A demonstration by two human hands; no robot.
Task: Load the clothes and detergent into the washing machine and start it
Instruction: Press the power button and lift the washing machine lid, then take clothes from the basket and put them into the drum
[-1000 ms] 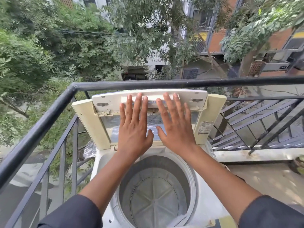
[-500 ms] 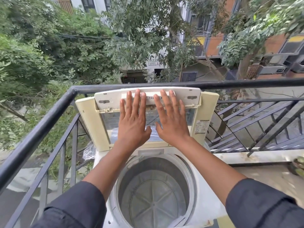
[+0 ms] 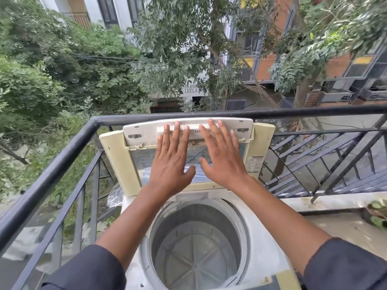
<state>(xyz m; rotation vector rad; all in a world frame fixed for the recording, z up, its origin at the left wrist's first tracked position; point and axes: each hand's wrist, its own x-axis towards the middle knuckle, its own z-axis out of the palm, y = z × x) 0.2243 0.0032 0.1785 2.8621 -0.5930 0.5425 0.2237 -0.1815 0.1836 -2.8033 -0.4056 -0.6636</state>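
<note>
Since the earlier frames the lid (image 3: 186,155) has tipped a bit further back toward the railing (image 3: 62,155), and both hands have ridden up with it; fingertips now reach the lid's top edge. Left hand (image 3: 170,164): flat, fingers spread and straight, palm pressed on the lid's clear window. Right hand (image 3: 224,158): same, flat and spread, just beside the left, thumbs near each other but apart. Neither grips anything. Lid stands open, nearly upright, its upper edge just below the top bar of the railing. Directly under the wrists: the washing machine (image 3: 259,237), top-loader, white body. Its drum (image 3: 196,250) sits between the forearms, open, only bare metal walls and the agitator plate showing. Dark sleeves (image 3: 343,266) at the near edge of view. Left of the left hand, behind the machine: crumpled clear plastic (image 3: 114,196). Beyond the hands: trees and buildings. Right of the right forearm: balcony floor (image 3: 343,227), some leaves at the far right.
</note>
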